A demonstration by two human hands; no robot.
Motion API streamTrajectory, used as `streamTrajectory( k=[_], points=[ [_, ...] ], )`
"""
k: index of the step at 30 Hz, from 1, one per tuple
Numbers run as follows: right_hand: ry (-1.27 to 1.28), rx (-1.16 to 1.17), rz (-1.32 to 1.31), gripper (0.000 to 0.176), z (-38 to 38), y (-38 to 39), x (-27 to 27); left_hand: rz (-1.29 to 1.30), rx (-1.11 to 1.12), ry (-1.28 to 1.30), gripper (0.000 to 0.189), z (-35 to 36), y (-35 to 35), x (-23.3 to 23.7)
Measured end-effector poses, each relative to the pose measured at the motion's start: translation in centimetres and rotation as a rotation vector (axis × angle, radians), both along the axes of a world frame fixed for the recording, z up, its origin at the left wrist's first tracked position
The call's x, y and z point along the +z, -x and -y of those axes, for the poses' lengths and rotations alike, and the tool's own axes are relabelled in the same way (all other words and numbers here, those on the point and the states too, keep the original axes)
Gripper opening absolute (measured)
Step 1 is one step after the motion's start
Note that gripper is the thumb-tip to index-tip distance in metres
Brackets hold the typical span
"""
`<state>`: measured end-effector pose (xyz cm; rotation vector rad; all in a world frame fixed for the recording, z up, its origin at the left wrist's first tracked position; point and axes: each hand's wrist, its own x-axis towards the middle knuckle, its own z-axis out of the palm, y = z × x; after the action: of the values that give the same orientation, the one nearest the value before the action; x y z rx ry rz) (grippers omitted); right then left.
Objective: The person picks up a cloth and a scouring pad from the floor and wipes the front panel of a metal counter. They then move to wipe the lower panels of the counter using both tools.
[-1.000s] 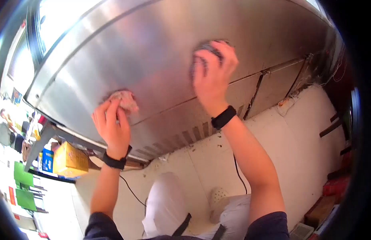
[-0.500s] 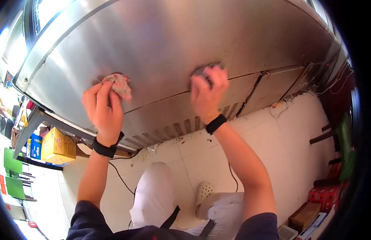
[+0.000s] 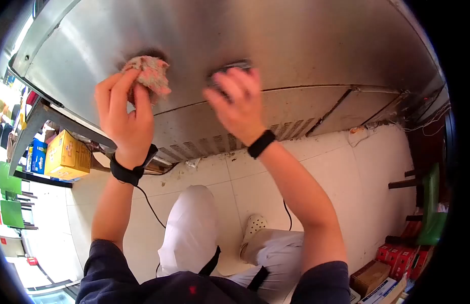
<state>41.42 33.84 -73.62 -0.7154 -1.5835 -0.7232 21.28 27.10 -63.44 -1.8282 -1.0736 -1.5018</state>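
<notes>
Left fingers (image 3: 122, 91) pinch a rag (image 3: 153, 75); right fingers (image 3: 238, 85) grip a dark pad (image 3: 241, 65). Flat, even pressure should suit the steel panel (image 3: 305, 45).

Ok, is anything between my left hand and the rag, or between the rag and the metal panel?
Nothing visible. Your left hand grips the rag directly, and no object shows between the rag and the panel, though the rag's far side is hidden.
</notes>
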Motion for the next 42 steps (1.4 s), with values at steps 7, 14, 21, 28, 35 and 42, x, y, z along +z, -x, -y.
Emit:
streamTrajectory(
  k=[7, 14, 21, 28, 35, 42],
  points=[
    [0.013, 0.033, 0.09, 0.037, -1.6, -7.1, -1.0, -0.001, 0.034, 0.05, 0.028, 2.3, 2.5, -1.7],
    [0.019, 0.187, 0.321, 0.021, 0.7, 4.6, -0.4, 0.02, 0.033, 0.109, 0.028, 2.4, 2.9, -3.7],
    [-0.05, -0.022, 0.12, 0.023, -2.0, -6.8, -2.5, -0.07, 0.134, -0.051, 0.03, 2.7, 4.8, -5.0],
    [0.051, 0.117, 0.341, 0.021, 0.9, 3.3, -0.3, 0.049, 0.16, 0.116, 0.027, 3.9, 3.5, -6.5],
    [-0.028, -0.026, 0.168, 0.032, -2.0, -9.0, -2.1, -0.028, 0.196, 0.059, 0.029, 3.8, 8.4, -6.8],
    [0.01, -0.033, 0.186, 0.034, -1.0, -7.1, -1.3, -0.011, 0.235, 0.113, 0.025, 3.2, 7.3, -7.6]
  ],
)
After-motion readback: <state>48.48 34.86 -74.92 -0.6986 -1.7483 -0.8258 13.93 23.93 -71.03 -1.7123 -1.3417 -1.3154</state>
